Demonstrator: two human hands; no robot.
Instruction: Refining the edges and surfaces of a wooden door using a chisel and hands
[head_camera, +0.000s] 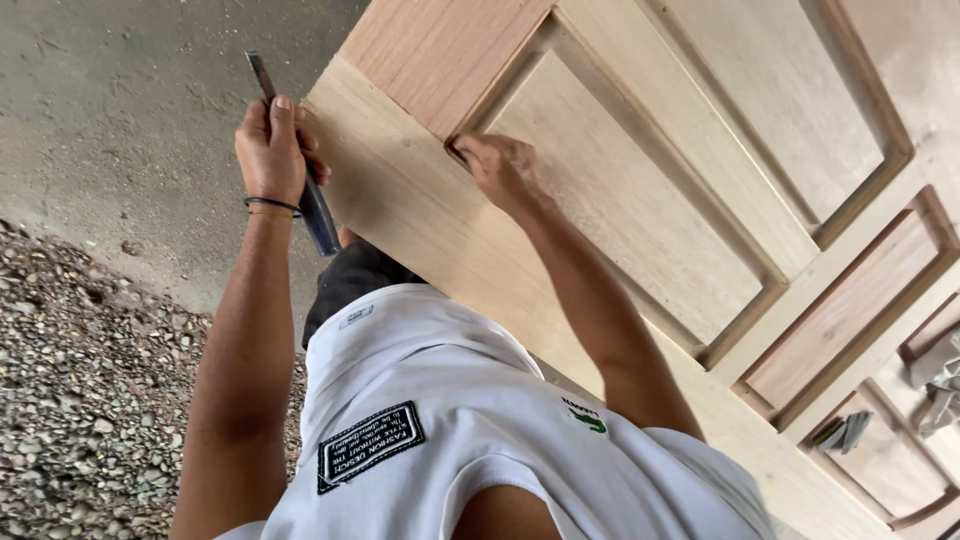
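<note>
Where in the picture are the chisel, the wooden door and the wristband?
chisel (318, 212): head view, on its dark handle below the left hand.
door (640, 200): head view, on the pale raised panel.
wristband (272, 205): head view, on the dark band at the left wrist.

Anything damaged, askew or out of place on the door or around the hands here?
Nothing stands out. The left hand grips a chisel at the wooden door edge; the right hand rests at a panel corner. No visible cracks.
</note>
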